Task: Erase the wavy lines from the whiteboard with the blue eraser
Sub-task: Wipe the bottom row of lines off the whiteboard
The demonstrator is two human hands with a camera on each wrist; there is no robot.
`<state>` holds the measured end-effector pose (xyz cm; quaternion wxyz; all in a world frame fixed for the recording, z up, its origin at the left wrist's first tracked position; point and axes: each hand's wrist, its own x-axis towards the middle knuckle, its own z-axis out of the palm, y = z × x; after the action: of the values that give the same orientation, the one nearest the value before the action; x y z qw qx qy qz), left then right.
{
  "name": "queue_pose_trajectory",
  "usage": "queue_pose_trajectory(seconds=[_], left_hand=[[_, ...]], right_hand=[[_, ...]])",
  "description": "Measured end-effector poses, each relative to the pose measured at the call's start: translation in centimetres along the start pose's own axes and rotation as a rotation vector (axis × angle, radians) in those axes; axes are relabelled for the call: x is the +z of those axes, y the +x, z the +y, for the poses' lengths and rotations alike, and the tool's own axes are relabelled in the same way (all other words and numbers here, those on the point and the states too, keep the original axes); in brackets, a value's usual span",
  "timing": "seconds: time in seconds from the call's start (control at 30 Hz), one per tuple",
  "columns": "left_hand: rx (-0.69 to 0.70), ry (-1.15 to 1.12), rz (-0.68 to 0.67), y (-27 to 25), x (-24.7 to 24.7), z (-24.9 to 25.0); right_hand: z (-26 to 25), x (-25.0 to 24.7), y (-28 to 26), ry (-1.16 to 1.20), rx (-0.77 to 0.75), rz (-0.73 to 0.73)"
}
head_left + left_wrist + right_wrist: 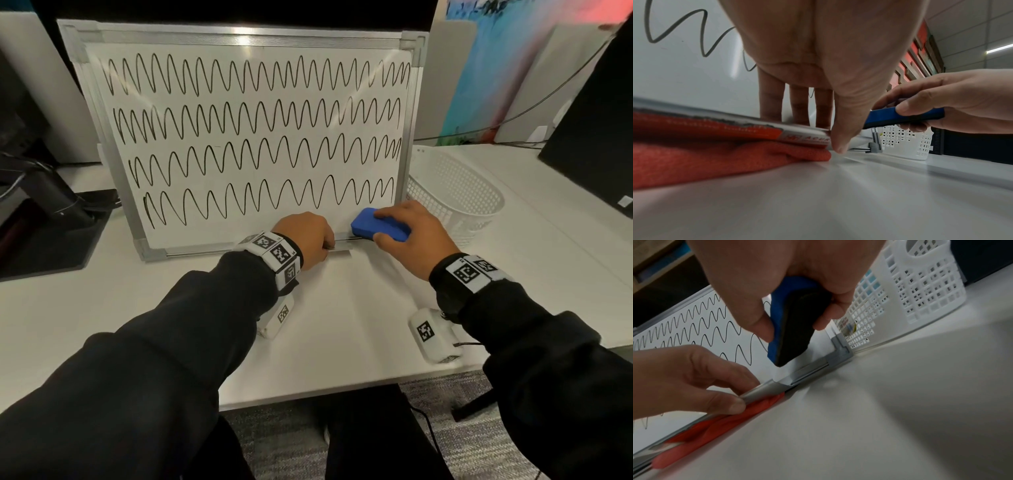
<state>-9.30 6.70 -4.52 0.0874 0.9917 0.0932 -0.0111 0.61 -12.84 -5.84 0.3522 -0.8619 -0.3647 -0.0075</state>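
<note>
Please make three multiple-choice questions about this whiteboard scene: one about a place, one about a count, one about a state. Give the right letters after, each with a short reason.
1. Where is the white basket?
A. right of the whiteboard
B. left of it
C. on top of it

2. How many rows of wavy lines are on the board?
A. two
B. four
C. six

3. What is the right hand doing?
A. resting flat on the table
B. gripping the blue eraser
C. holding a marker

Answers: 1 A, it stands by the board's right edge; 2 B, four full rows show in the head view; 3 B, thumb and fingers pinch the eraser's sides.
</note>
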Motion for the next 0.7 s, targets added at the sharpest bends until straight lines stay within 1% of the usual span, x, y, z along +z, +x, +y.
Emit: queue_pose_trajectory(seconds=[0.13, 0.2, 0.3, 0.33, 0.37, 0.43, 0.53, 0.63, 0.7], left_hand=[[-0.003, 0.004, -0.006, -0.1, -0.1, 0.0], [-0.009, -0.005, -0.001, -0.2, -0.1, 0.0], [-0.013, -0.018, 0.005, -0.3, 0.0, -0.1], [-0.013, -0.019, 0.006, -0.3, 0.0, -0.2], [-0.012, -0.021, 0.005, -0.3, 0.0, -0.2], [-0.009, -0.028, 0.002, -0.2, 0.0, -0.2], [-0.005, -0.023, 0.004, -0.1, 0.0, -0.2], [-0.005, -0.017, 0.008, -0.1, 0.1, -0.2], [-0.003, -0.014, 0.005, 0.0, 0.1, -0.2]], right_hand=[[0.0, 0.2, 0.0, -0.028, -0.006, -0.106], [0.1, -0.2, -0.1, -0.058, -0.005, -0.126], [0.5, -1.7, 0.2, -0.138, -0.053, 0.005], [0.7, -2.3, 0.4, -0.200, -0.089, 0.032], [0.7, -2.7, 0.6, -0.271, -0.132, 0.028], [0.8, -3.2, 1.1, -0.382, -0.220, -0.041], [0.7, -2.9, 1.8, -0.455, -0.315, -0.124], [0.6, -2.5, 2.4, -0.517, -0.344, -0.160], [0.2, -2.0, 2.6, -0.519, -0.344, -0.172]])
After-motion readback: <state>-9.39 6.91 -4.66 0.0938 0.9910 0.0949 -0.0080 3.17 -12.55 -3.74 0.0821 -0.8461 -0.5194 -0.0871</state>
